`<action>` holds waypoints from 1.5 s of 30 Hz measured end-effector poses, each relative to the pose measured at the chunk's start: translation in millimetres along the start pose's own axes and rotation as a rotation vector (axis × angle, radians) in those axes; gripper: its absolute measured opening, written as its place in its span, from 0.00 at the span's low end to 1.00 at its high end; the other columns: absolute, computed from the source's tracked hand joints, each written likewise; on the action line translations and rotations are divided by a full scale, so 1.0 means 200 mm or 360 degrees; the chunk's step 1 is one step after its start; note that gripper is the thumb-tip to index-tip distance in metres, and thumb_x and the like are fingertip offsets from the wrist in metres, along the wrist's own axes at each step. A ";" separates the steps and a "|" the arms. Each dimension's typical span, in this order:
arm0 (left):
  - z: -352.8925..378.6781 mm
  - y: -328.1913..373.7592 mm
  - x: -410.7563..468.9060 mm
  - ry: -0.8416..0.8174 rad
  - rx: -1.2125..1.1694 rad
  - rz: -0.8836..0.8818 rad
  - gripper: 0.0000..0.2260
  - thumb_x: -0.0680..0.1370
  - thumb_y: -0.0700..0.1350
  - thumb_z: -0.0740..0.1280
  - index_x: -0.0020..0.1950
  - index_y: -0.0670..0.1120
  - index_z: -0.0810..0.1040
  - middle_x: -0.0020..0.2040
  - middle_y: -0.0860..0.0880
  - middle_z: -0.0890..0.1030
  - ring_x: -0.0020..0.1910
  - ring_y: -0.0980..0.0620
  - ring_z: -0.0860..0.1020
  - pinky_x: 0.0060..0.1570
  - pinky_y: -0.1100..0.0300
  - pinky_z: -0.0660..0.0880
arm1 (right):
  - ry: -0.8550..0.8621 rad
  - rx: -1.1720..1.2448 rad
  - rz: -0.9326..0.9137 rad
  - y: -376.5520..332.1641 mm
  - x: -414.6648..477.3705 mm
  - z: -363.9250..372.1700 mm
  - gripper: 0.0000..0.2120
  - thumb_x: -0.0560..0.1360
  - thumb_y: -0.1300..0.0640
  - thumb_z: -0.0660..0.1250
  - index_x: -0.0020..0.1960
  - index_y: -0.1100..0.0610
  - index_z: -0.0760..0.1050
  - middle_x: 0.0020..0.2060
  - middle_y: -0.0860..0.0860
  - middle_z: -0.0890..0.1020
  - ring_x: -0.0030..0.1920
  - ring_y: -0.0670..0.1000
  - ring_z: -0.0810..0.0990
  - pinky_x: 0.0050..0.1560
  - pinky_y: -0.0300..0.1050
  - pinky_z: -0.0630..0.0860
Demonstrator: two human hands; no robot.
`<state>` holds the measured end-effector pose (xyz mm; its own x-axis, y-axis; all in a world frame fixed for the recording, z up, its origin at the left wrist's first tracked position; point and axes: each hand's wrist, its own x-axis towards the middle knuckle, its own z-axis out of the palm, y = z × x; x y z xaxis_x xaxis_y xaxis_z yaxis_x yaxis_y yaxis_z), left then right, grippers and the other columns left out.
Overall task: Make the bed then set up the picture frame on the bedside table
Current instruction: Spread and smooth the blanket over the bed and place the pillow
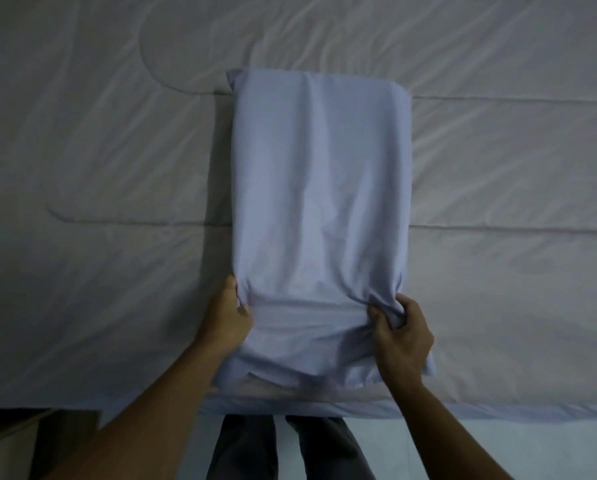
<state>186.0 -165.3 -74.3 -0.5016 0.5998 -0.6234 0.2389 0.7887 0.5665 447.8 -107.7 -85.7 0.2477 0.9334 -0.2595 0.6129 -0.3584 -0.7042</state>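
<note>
Already the bed (497, 150) looks mostly made, its pale quilt (99, 168) spread fairly flat with only soft creases. I see 1 blue pillow (319, 202) lying lengthwise across it, near end at the bed's edge. My left hand (229, 315) and right hand (399, 330) each pinch bunched pillowcase fabric there. Pillow placement remains; picture frame and bedside table aren't visible.

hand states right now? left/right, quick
Left hand: closed, gripping the near left side of the blue pillow.
Right hand: closed, fabric of the pillow's near right side bunched in its fingers.
</note>
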 end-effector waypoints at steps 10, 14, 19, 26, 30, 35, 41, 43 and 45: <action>0.29 0.02 0.02 0.0335 0.1114 0.1105 0.30 0.80 0.52 0.56 0.80 0.45 0.54 0.81 0.44 0.54 0.80 0.45 0.52 0.76 0.40 0.51 | -0.0365 -0.0731 -0.1333 0.02 0.03 0.28 0.27 0.82 0.51 0.58 0.79 0.57 0.61 0.80 0.58 0.61 0.81 0.58 0.56 0.79 0.61 0.54; 0.32 -0.12 0.11 0.0277 0.1405 0.1124 0.27 0.84 0.55 0.49 0.81 0.49 0.50 0.82 0.48 0.50 0.80 0.47 0.50 0.77 0.41 0.50 | -0.0476 -0.1240 -0.1436 0.14 0.16 0.31 0.29 0.84 0.44 0.48 0.82 0.52 0.50 0.82 0.52 0.52 0.82 0.54 0.48 0.80 0.61 0.50; 0.22 -0.13 0.14 0.0579 0.1259 0.0658 0.30 0.83 0.56 0.49 0.81 0.43 0.49 0.82 0.45 0.49 0.80 0.45 0.49 0.76 0.38 0.49 | -0.0052 -0.1228 -0.0574 0.21 0.24 0.13 0.33 0.83 0.42 0.46 0.82 0.58 0.48 0.82 0.58 0.53 0.82 0.60 0.50 0.80 0.59 0.47; 0.27 0.18 0.27 0.0624 0.1192 0.1010 0.30 0.81 0.54 0.53 0.81 0.44 0.51 0.81 0.43 0.50 0.80 0.45 0.49 0.77 0.40 0.49 | -0.0349 -0.0930 -0.1255 -0.15 0.31 0.36 0.31 0.82 0.56 0.55 0.82 0.61 0.50 0.81 0.58 0.52 0.82 0.59 0.48 0.81 0.58 0.44; 0.27 0.09 0.36 0.0476 0.1392 0.1057 0.30 0.83 0.57 0.50 0.81 0.46 0.48 0.82 0.44 0.48 0.81 0.46 0.47 0.77 0.42 0.49 | -0.0389 -0.1226 -0.1237 -0.13 0.37 0.43 0.30 0.83 0.46 0.50 0.82 0.54 0.50 0.82 0.52 0.51 0.82 0.56 0.47 0.80 0.61 0.49; 0.22 0.08 0.37 0.0682 0.1296 0.0929 0.34 0.82 0.59 0.53 0.81 0.42 0.48 0.81 0.43 0.49 0.80 0.45 0.48 0.76 0.40 0.49 | -0.0066 -0.1182 -0.0598 -0.06 0.45 0.28 0.33 0.82 0.42 0.49 0.82 0.54 0.48 0.83 0.51 0.50 0.82 0.58 0.47 0.79 0.63 0.50; 0.19 0.44 0.64 0.0702 0.1247 0.1140 0.31 0.81 0.54 0.53 0.81 0.44 0.50 0.81 0.44 0.50 0.80 0.45 0.49 0.77 0.41 0.48 | -0.0277 -0.0998 -0.1327 -0.40 0.61 0.54 0.29 0.83 0.53 0.53 0.82 0.59 0.53 0.81 0.56 0.54 0.82 0.56 0.50 0.80 0.60 0.48; 0.17 0.47 0.74 0.0572 0.1358 0.1159 0.30 0.82 0.55 0.49 0.81 0.45 0.48 0.82 0.45 0.48 0.81 0.47 0.47 0.77 0.43 0.47 | -0.0440 -0.1127 -0.1453 -0.47 0.66 0.65 0.29 0.83 0.48 0.47 0.82 0.56 0.51 0.82 0.54 0.52 0.82 0.55 0.48 0.80 0.60 0.48; 0.14 0.44 0.80 0.0522 0.1435 0.1133 0.29 0.82 0.57 0.46 0.81 0.46 0.47 0.82 0.46 0.48 0.81 0.48 0.47 0.77 0.44 0.46 | -0.0414 -0.1229 -0.1427 -0.45 0.72 0.69 0.30 0.84 0.44 0.46 0.82 0.53 0.50 0.82 0.51 0.52 0.82 0.55 0.48 0.80 0.59 0.48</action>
<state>151.0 2.9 -139.3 -0.1770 0.9809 -0.0812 0.9811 0.1824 0.0652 324.8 61.9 -149.8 -0.5981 0.7984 -0.0694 0.7979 0.5851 -0.1452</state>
